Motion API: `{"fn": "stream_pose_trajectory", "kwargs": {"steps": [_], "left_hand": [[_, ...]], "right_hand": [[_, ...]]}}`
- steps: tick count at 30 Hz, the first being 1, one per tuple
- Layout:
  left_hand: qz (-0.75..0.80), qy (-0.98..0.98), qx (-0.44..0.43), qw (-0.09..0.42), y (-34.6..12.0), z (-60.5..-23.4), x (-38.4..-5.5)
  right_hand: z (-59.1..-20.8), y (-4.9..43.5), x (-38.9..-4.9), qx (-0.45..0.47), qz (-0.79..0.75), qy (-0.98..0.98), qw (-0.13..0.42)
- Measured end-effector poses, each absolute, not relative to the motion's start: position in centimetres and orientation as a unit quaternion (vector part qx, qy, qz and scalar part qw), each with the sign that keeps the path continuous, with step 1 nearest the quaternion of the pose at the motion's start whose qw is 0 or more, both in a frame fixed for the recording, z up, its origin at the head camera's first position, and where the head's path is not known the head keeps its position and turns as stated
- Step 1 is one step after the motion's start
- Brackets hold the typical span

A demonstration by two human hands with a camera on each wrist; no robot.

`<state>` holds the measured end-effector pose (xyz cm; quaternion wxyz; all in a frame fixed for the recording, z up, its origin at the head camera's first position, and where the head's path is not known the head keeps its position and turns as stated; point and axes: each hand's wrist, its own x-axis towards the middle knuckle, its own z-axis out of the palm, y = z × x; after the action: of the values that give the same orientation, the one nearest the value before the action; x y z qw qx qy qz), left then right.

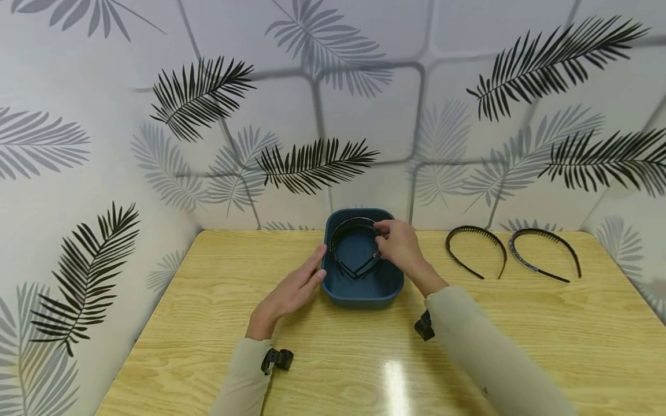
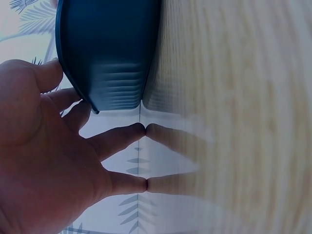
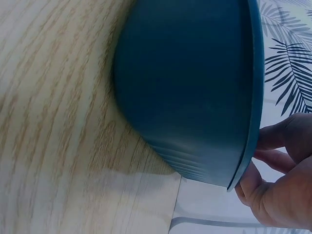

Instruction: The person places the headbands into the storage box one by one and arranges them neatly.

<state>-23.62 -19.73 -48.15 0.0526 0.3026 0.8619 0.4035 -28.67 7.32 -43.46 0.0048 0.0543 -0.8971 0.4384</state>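
A dark blue plastic bin (image 1: 359, 301) stands on the table near the wall. Inside it black toothed headbands (image 1: 333, 245) lie overlapping, their tips crossing toward the front. My right hand (image 1: 402, 245) reaches over the bin's right rim and pinches the right side of a headband. In the right wrist view the right hand's fingers (image 3: 251, 178) are at the rim, and the bin's wall hides the headbands. Against the bin's left side rests my left hand (image 1: 291, 292), fingers extended. In the left wrist view its thumb (image 2: 48, 75) is at the rim, with two fingertips down on the tabletop.
To the right of the bin lie a black toothed headband (image 1: 476, 229) and another with a patterned bluish side (image 1: 520, 259). The wood-grain table (image 1: 333, 358) meets a leaf-patterned wall (image 1: 364, 115) right behind the bin.
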Motion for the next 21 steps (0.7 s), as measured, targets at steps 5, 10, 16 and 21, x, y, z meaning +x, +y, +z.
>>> {"fn": "stream_pose_trajectory", "kwargs": {"steps": [5,10,16,21], "left_hand": [[0.406,0.861,0.303,0.055,-19.8,-48.2,-23.6],[0.404,0.861,0.303,0.055,-19.6,-48.1,-23.7],[0.403,0.863,0.3,0.057,-19.6,-48.0,-23.7],[0.401,0.863,0.301,0.054,-19.6,-48.1,-23.7]], "right_hand": [[-43.4,7.3,-28.5,0.053,0.434,-0.899,0.005],[-43.2,7.5,-28.5,0.054,0.429,-0.902,0.008],[-43.0,7.9,-28.4,0.071,0.403,-0.912,0.045],[-43.1,8.3,-28.2,0.069,0.424,-0.902,0.044]]}}
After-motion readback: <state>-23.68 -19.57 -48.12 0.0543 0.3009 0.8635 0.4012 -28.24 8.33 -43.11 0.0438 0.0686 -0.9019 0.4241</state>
